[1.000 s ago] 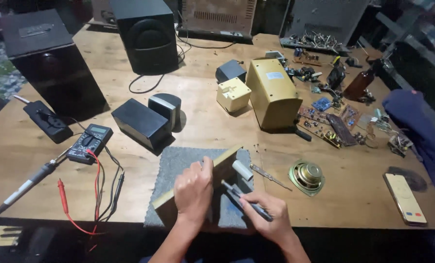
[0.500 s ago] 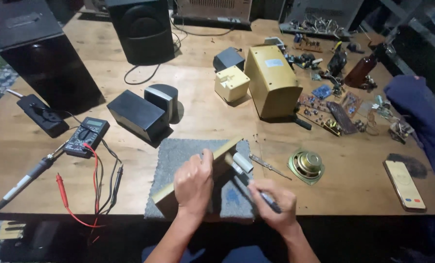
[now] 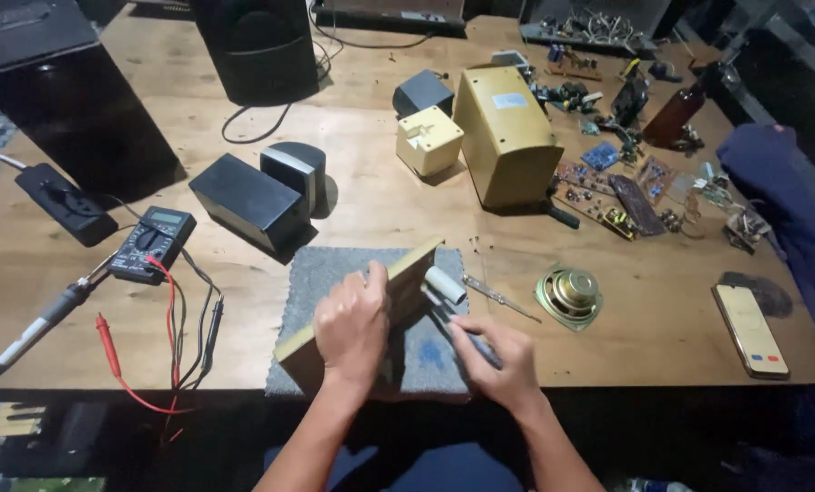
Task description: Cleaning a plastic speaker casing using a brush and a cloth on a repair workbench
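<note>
Right now your left hand (image 3: 353, 323) is gripping the wooden panel (image 3: 371, 310) on the grey mat (image 3: 335, 273) by the tabletop's near edge; your right hand (image 3: 497, 360), closed around a tool (image 3: 448, 321), should be pressing steadily.

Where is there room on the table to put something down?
Bare wood lies between the multimeter and the grey mat, and between the loose speaker cone and the phone. The far right, by the circuit boards, is crowded.

wooden table (image 3: 380, 210) | grey mat (image 3: 321, 273) | multimeter (image 3: 152, 241) | loose speaker (image 3: 569, 293) | phone (image 3: 750, 330)
</note>
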